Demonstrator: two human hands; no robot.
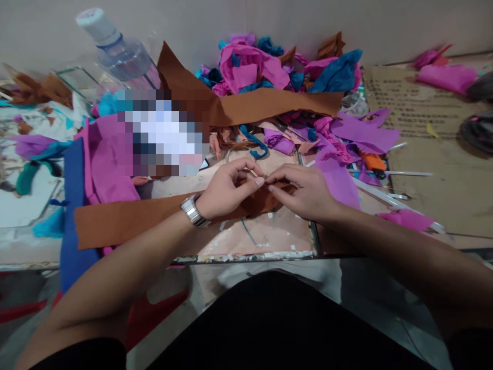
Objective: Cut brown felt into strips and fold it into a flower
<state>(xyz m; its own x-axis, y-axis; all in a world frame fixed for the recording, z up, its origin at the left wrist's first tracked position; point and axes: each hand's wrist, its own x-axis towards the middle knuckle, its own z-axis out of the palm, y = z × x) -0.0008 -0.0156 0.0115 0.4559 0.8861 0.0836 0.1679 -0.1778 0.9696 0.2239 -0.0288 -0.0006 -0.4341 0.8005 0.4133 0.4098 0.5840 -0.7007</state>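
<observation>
A long brown strip of crepe paper (pixel 115 221) lies across the near side of the table and runs beneath my hands, its right part gathered and darker. My left hand (pixel 231 189), with a metal watch at the wrist, pinches the strip between thumb and fingers. Close beside it, my right hand (pixel 306 191) is also closed on the paper, thumb and fingertips together. The two sets of fingertips nearly meet. Anything small between them is hidden. Just below the hands, a thin dark wire-like piece (pixel 248 231) lies on the tabletop.
Behind the hands are another brown strip (pixel 269 109) and a heap of pink and blue paper (pixel 250 67). A plastic bottle (pixel 127 59) stands back left. Blue paper (pixel 73 205) hangs over the front edge. An orange-handled tool (pixel 373 163) and cardboard (pixel 431 169) are right.
</observation>
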